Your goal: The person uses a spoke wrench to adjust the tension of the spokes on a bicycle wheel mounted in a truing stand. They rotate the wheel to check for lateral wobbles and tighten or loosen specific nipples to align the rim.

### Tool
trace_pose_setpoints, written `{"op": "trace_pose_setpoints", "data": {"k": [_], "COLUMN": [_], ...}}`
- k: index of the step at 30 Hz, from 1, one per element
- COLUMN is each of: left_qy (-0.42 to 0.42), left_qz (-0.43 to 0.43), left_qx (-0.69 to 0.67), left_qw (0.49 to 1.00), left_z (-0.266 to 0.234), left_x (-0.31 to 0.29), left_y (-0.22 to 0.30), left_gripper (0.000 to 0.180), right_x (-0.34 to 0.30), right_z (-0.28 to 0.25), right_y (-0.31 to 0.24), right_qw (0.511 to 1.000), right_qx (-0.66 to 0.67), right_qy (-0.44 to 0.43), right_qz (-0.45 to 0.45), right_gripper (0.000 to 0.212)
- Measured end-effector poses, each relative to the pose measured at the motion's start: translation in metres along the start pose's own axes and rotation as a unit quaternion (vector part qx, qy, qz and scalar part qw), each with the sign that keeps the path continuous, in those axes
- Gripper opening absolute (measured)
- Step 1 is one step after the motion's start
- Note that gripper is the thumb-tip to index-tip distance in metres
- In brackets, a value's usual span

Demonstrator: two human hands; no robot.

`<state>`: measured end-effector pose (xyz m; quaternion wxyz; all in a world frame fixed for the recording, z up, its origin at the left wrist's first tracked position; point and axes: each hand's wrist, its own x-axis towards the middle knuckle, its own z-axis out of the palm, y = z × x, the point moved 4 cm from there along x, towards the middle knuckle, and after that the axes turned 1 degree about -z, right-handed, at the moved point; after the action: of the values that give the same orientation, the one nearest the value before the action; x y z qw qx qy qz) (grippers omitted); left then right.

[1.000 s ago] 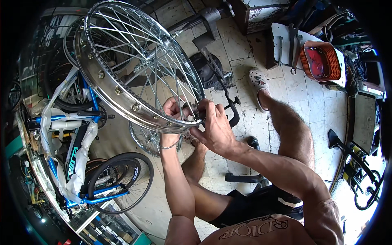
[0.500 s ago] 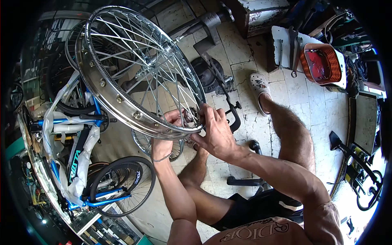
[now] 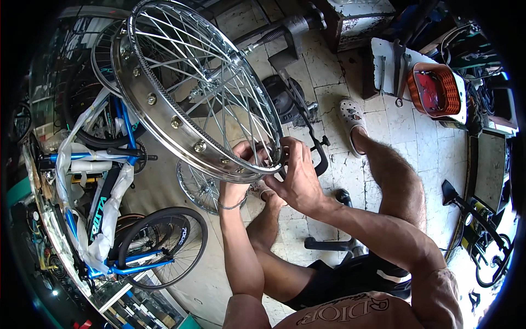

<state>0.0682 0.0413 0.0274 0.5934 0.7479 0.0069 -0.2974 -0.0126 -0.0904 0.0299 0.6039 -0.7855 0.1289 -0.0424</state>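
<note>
A spoked metal wheel point(image 3: 159, 118) with a shiny, bare rim is tilted in front of me, and its hub point(image 3: 211, 77) shows among the spokes. My left hand point(image 3: 241, 159) reaches behind the near part of the rim. Its curled fingers are among the spokes at a small, roundish metal piece point(image 3: 265, 152), too small and covered to name. On the right side of the same part, my right hand point(image 3: 298, 178) has its fingers bent round the rim edge and its thumb below. Rim and knuckles hide the fingertips of both hands.
A dark metal stand point(image 3: 282, 98) with a screw clamp point(image 3: 287, 41) is beyond the wheel. Left lie a partly wrapped blue bicycle frame point(image 3: 131, 131) and a black-tyred wheel point(image 3: 197, 252). Wrenches point(image 3: 399, 66) and an orange basket point(image 3: 460, 93) sit at the far right.
The wheel has shifted slightly up and right, and the fittings along its rim sit at different places. Both hands have moved a little right with it, keeping their places at the rim.
</note>
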Motion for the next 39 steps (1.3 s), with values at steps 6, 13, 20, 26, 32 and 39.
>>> {"op": "trace_pose_setpoints", "data": {"k": [6, 13, 20, 26, 32, 39], "left_qy": [0.050, 0.063, -0.056, -0.040, -0.018, 0.017], "left_qz": [0.048, 0.004, 0.023, 0.024, 0.025, 0.077], "left_qx": [-0.086, -0.035, -0.104, -0.064, -0.015, 0.012], "left_qw": [0.994, 0.997, 0.993, 0.997, 0.999, 0.997], "left_z": [-0.005, -0.035, -0.002, 0.001, 0.012, 0.015], "left_x": [-0.002, 0.004, 0.008, 0.005, 0.014, 0.014], "left_y": [0.002, -0.024, -0.012, 0.001, 0.001, 0.001], "left_gripper": [0.023, 0.026, 0.030, 0.028, 0.030, 0.036], "right_x": [0.004, 0.002, 0.003, 0.005, 0.001, -0.001], "right_z": [0.006, 0.005, 0.005, 0.001, 0.004, 0.005], "right_y": [0.013, 0.003, 0.003, 0.003, 0.005, 0.007], "right_qw": [0.999, 0.998, 0.999, 0.999, 1.000, 0.999], "right_qx": [-0.026, -0.011, -0.047, -0.025, -0.021, -0.037], "right_qy": [-0.036, -0.038, -0.005, -0.020, 0.017, 0.014], "right_qz": [0.027, 0.047, -0.019, 0.000, -0.001, -0.005], "right_gripper": [0.074, 0.073, 0.075, 0.076, 0.072, 0.075]}}
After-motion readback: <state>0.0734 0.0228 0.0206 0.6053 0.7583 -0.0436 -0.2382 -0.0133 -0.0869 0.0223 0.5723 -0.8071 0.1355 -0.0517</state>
